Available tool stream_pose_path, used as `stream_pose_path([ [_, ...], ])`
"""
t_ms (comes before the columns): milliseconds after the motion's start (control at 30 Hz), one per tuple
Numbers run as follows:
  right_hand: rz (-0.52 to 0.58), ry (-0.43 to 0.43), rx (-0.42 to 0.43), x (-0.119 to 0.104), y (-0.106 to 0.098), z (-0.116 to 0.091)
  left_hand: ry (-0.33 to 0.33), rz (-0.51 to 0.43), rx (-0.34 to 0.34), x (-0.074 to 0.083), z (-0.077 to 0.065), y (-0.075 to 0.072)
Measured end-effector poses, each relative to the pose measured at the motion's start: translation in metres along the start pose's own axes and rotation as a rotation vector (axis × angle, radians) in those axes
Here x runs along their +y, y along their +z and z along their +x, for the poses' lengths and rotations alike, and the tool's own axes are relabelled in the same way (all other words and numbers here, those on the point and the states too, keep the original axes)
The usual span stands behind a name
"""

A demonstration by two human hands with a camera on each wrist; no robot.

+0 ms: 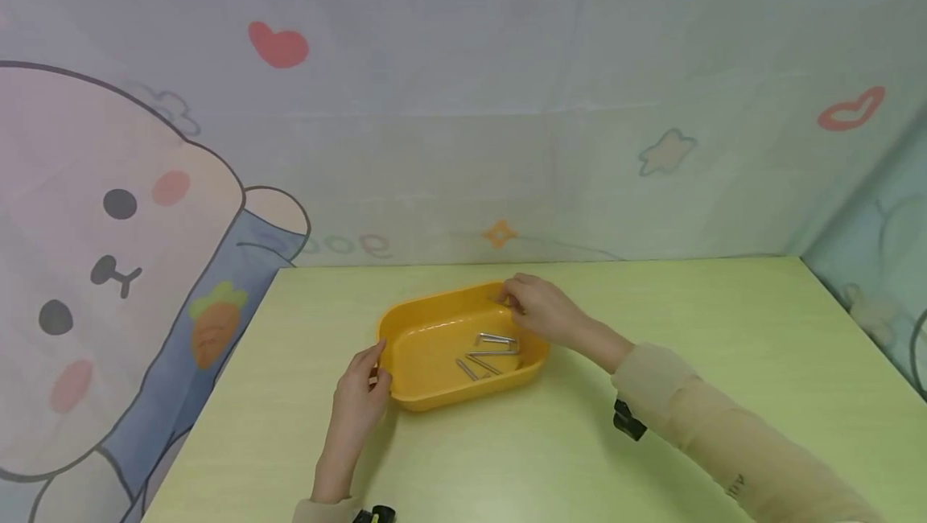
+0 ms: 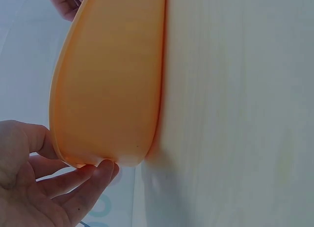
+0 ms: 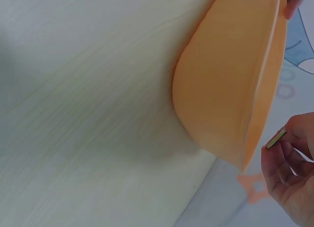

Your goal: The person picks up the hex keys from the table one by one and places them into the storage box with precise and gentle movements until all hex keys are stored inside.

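Note:
A yellow tray stands on the table with several thin silver metal rods inside, some bent into an L like hex keys. At its left end my left hand grips the rim; in the left wrist view the fingers lie along the outer wall. My right hand is over the tray's far right corner. Between its thumb and fingertips it pinches a short metal piece, clearest in the right wrist view. Its full length and kind are hidden by the fingers.
The pale yellow-green table reaches out on both sides of the tray. Behind it hangs a printed cloth with hearts and a cartoon animal. A dark cable shows at the right edge.

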State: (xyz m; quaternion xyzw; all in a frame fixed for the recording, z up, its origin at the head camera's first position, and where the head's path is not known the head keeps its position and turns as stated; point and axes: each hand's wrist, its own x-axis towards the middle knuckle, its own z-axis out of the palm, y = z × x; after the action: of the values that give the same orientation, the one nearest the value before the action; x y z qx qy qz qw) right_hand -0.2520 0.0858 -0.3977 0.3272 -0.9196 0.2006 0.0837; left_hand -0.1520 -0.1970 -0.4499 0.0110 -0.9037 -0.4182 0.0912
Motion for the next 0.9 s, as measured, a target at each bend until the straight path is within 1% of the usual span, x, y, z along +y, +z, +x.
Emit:
stream_pose_path([
  [200, -0.091, -0.092, -0.017, -0.001, 0.013, 0.005, -0.008, 0.003, -0.003, 0.002, -0.003, -0.003],
  [333, -0.142, -0.129, -0.054, -0.004, 0.020, 0.009, -0.008, 0.004, -0.006, 0.002, -0.003, -0.005],
  [500, -0.197, -0.191, -0.077, -0.008, 0.025, 0.013, -0.007, 0.012, -0.006, 0.001, -0.002, -0.009],
  [667, -0.254, -0.259, -0.105, -0.010, 0.037, 0.022, -0.009, 0.024, 0.004, -0.001, -0.006, -0.014],
  [800, -0.307, -0.276, -0.157, -0.009, 0.047, 0.029, -0.011, 0.032, -0.001, -0.003, -0.008, -0.017],
  [900, -0.314, -0.279, -0.178, -0.009, 0.052, 0.032, -0.017, 0.036, 0.000, -0.004, -0.009, -0.018],
])
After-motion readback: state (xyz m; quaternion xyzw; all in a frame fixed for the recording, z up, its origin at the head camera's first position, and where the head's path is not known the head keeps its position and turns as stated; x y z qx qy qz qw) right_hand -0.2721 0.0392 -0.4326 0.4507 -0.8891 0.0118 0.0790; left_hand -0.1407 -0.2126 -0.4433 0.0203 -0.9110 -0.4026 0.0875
